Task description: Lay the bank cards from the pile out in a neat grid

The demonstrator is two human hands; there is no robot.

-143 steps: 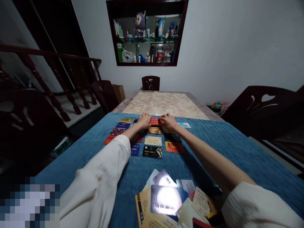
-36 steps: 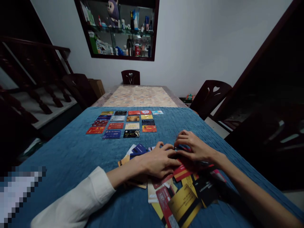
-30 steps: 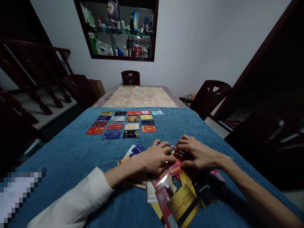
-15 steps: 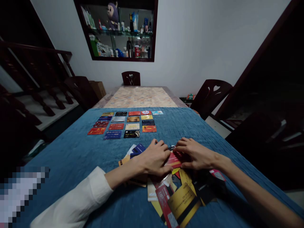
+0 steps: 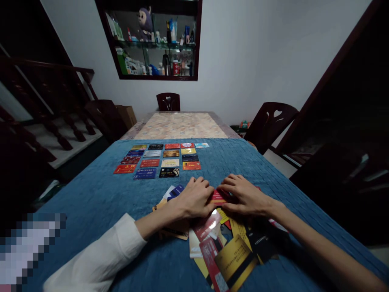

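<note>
My left hand (image 5: 196,198): fingers curled in, thumb and fingertips closed on the left end of the red card.
My right hand (image 5: 244,196): curled likewise on its right end.
Red card (image 5: 219,198): between my hands, at the far side of the loose pile of cards (image 5: 235,259).
Blue cloth (image 5: 91,202): under the pile and the flat rows of cards (image 5: 170,163) beyond.
Table (image 5: 182,125): pale, patterned top past the cloth.
Room: glass-shelved niche (image 5: 158,78) ahead, dark railing (image 5: 51,65) left, wooden chair (image 5: 266,121) right.
</note>
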